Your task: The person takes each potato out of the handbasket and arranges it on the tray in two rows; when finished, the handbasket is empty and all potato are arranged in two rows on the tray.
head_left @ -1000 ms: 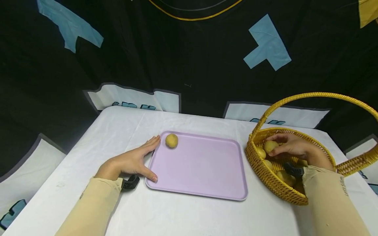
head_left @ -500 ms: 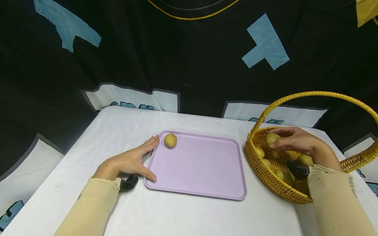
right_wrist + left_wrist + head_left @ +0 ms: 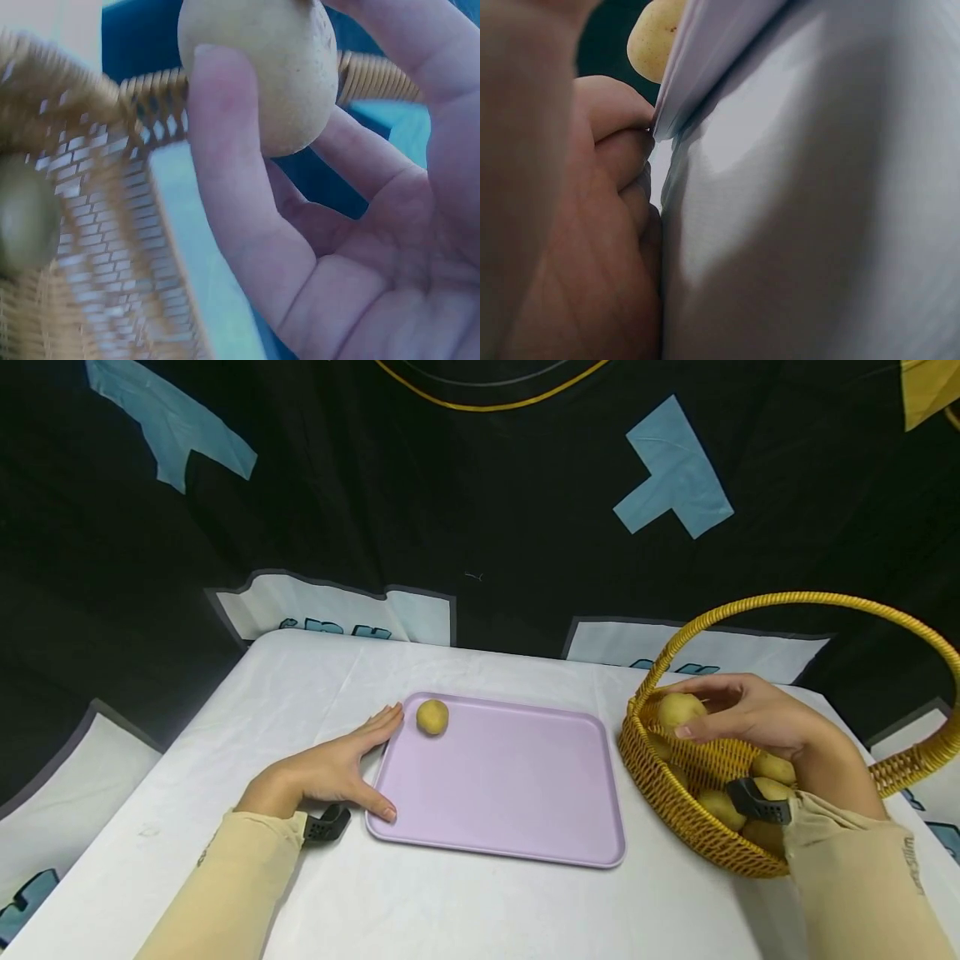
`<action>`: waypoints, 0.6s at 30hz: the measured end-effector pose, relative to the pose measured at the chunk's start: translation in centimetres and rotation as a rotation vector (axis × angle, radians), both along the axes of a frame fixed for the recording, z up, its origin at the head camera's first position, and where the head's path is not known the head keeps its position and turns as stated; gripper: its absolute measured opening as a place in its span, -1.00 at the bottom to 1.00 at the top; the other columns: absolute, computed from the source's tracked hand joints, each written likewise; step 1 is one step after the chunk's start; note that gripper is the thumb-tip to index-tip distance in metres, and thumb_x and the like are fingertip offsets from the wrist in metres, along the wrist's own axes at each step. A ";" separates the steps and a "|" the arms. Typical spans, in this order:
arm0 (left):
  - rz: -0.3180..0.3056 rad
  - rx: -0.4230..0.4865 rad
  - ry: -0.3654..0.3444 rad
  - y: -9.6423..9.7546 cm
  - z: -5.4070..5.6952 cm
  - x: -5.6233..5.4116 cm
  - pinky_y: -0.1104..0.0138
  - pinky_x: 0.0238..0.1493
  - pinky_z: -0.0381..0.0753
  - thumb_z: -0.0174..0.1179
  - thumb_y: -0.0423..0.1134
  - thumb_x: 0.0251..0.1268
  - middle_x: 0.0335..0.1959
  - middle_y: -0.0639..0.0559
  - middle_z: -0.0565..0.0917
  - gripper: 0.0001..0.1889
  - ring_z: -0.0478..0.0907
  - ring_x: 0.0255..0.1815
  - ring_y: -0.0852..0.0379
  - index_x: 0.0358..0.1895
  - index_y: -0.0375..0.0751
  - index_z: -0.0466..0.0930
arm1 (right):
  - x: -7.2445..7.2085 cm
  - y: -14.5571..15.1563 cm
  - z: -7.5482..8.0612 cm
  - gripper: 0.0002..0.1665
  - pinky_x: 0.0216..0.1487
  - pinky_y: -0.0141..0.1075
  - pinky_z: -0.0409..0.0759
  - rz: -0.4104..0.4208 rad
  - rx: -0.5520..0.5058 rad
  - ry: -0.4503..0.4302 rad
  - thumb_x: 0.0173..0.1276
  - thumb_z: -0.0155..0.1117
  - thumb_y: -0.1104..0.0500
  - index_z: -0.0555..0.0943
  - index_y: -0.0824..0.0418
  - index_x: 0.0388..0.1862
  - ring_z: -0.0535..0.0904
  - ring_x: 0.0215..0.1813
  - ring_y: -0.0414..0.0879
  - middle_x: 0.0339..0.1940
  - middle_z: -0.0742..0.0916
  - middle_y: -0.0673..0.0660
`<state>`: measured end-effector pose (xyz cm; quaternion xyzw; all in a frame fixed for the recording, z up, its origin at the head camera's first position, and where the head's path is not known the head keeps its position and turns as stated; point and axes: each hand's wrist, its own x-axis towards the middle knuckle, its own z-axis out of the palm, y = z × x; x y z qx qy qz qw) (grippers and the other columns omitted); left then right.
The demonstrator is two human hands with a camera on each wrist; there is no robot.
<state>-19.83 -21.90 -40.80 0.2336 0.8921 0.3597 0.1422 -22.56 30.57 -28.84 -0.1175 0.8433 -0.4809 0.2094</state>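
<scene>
My right hand [image 3: 757, 714] pinches a potato [image 3: 680, 713] between thumb and fingers, over the left part of the wicker basket [image 3: 675, 817]. In the right wrist view the held potato [image 3: 262, 75] shows pale and rounded, with the thumb against its side. Spread fingers of my left hand [image 3: 330, 770] touch the left edge of the lilac tray [image 3: 517, 785], the thumb resting on its near-left corner. A single potato [image 3: 432, 717] sits in the tray's far-left corner. The left wrist view shows curved fingertips against the tray's side [image 3: 676, 97].
Several more potatoes [image 3: 722, 810] lie in the basket, partly hidden by the right hand and wrist. The basket's tall arched handle [image 3: 810, 599] rises over the right forearm. A white cloth [image 3: 450, 902] covers the table, with a black printed backdrop [image 3: 510, 560] behind.
My right hand has lifted the potato up from inside the basket and shifted slightly left with it toward the rim. The left hand and tray have stayed in place.
</scene>
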 end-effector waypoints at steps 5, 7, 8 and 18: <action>-0.005 0.005 0.000 0.1 -0.1 0.0 -0.16 0.52 -0.22 0.67 0.18 -0.35 0.66 -0.09 -0.24 0.48 -0.36 0.63 -0.13 0.63 -0.25 -0.15 | 1.2 -1.9 0.7 -0.45 -0.01 -0.21 0.69 0.023 -0.022 0.072 0.25 0.48 0.30 0.60 0.24 0.23 0.64 -0.04 0.07 0.11 0.68 0.20; -0.007 0.007 0.001 0.2 -0.1 -0.1 -0.16 0.53 -0.22 0.67 0.18 -0.35 0.66 -0.09 -0.24 0.48 -0.36 0.63 -0.13 0.63 -0.25 -0.14 | 1.6 -2.9 0.9 -0.42 -0.03 -0.23 0.69 0.029 -0.002 0.095 0.20 0.53 0.27 0.61 0.25 0.23 0.63 -0.05 0.07 0.12 0.69 0.19; -0.007 0.009 0.001 0.2 -0.1 -0.1 -0.16 0.53 -0.22 0.67 0.18 -0.36 0.66 -0.09 -0.24 0.48 -0.36 0.63 -0.13 0.63 -0.25 -0.14 | 1.7 -3.3 0.9 -0.40 -0.04 -0.24 0.69 0.032 0.012 0.107 0.18 0.56 0.26 0.62 0.25 0.22 0.63 -0.05 0.07 0.12 0.69 0.19; -0.007 0.004 0.003 0.2 0.0 -0.2 -0.17 0.52 -0.22 0.67 0.19 -0.35 0.66 -0.09 -0.24 0.48 -0.36 0.63 -0.13 0.63 -0.25 -0.14 | 1.4 -9.1 -0.5 -0.29 -0.13 -0.26 0.68 0.066 0.024 0.141 -0.01 0.70 0.19 0.67 0.26 0.17 0.61 -0.08 0.10 0.02 0.68 0.21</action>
